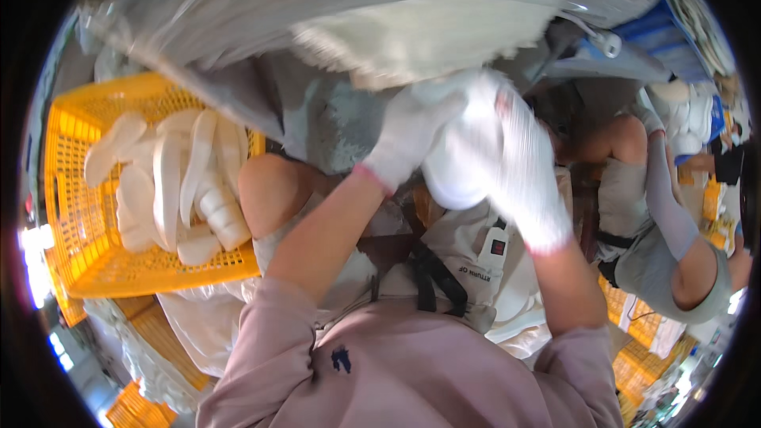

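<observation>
Head view shows a white rounded piece (453,178), smooth and cup-like, held up between both gloved hands in front of the person's chest. The left hand (412,131), in a white knit glove with a pink cuff, closes its grip on the piece's upper left side. The right hand (523,162), gloved the same way, wraps over its right side, fingers curled down around it; motion blur hides the exact finger placement. Just above the hands hangs a large clear plastic bag (317,8) with a pale fibrous sheet (420,40) inside. To the left, well apart from the hands, a yellow plastic crate (71,214) holds a heap of long white curved pieces (178,182). At the right another person (674,222) in grey sits with a bare knee and a long sleeve. More yellow crates (634,349) lie low at the right.
</observation>
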{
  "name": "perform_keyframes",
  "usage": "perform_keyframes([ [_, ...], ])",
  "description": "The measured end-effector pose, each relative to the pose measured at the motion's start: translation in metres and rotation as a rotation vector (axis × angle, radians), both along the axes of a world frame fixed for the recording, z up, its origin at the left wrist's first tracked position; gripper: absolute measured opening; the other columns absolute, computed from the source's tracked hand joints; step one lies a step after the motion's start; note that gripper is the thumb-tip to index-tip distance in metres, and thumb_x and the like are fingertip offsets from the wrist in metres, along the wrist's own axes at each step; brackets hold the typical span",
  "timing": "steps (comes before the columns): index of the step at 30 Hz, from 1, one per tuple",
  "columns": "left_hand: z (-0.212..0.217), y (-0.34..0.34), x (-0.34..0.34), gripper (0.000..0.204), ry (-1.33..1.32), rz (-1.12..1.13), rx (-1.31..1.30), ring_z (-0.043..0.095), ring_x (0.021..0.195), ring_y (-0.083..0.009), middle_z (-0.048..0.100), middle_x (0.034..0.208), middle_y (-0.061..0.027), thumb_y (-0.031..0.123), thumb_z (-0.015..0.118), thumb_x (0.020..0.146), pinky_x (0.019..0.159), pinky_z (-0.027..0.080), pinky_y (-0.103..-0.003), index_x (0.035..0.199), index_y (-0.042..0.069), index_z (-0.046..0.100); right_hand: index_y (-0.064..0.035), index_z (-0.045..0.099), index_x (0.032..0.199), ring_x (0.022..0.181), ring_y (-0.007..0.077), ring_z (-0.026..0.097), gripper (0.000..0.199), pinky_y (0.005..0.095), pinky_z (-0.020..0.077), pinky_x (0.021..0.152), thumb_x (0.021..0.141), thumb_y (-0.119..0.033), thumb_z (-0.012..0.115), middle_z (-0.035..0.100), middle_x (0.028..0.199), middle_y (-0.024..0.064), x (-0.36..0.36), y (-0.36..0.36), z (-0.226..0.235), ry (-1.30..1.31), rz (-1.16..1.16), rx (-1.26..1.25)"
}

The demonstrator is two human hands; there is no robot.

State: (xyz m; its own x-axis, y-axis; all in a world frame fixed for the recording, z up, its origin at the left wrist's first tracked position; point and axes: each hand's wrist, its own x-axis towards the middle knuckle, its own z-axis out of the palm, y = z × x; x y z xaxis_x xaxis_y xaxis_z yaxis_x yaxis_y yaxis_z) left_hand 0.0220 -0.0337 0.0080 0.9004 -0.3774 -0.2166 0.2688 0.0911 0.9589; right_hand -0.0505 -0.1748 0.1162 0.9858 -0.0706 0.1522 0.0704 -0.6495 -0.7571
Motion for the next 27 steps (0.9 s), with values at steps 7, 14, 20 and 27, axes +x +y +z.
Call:
perform_keyframes([
  [7,-0.016,0.011,-0.019,0.051,0.551,-0.035,-0.666,0.072,0.116,-0.036,0.071,0.132,-0.018,0.036,0.065,0.105,0.105,0.058,-0.05,0.139,-0.002,0.062,-0.016,0.072,0.126,0.103,0.026,0.07,0.038,0.0482,0.055,0.092,0.088,-0.015,0.07,0.072,0.117,0.0056,-0.05,-0.008,-0.024,-0.152,0.334,-0.834],
  [14,-0.007,0.029,0.001,0.064,0.636,0.323,-1.184,0.07,0.106,-0.0341,0.072,0.128,-0.0164,0.058,0.045,0.11,0.094,0.059,-0.046,0.137,0.003,0.062,-0.0099,0.073,0.13,0.083,0.0375,0.075,0.039,0.0463,0.0612,0.074,0.092,-0.016,0.075,0.078,0.105,0.0156,-0.04,0.078,-0.038,-0.147,0.092,-0.467],
  [20,-0.054,0.023,0.018,0.05,0.605,0.205,-0.749,0.071,0.112,-0.0346,0.072,0.125,-0.0182,0.04,0.039,0.113,0.096,0.059,-0.046,0.136,0.003,0.063,-0.0076,0.075,0.099,0.072,0.0404,0.07,0.014,0.0482,0.0562,0.064,0.092,-0.02,0.074,0.071,0.081,0.018,-0.017,0.073,-0.027,0.025,0.055,-0.483],
  [27,-0.074,0.039,0.004,0.033,-0.208,0.271,-0.028,0.072,0.101,-0.0354,0.071,0.106,-0.0196,0.029,0.057,0.109,0.089,0.057,-0.046,0.119,-0.001,0.064,-0.0073,0.075,0.094,0.072,0.0394,0.071,0.018,0.0461,0.0568,0.064,0.093,-0.025,0.077,0.072,0.081,0.017,-0.004,0.073,-0.073,-0.24,-0.051,-0.434],
])
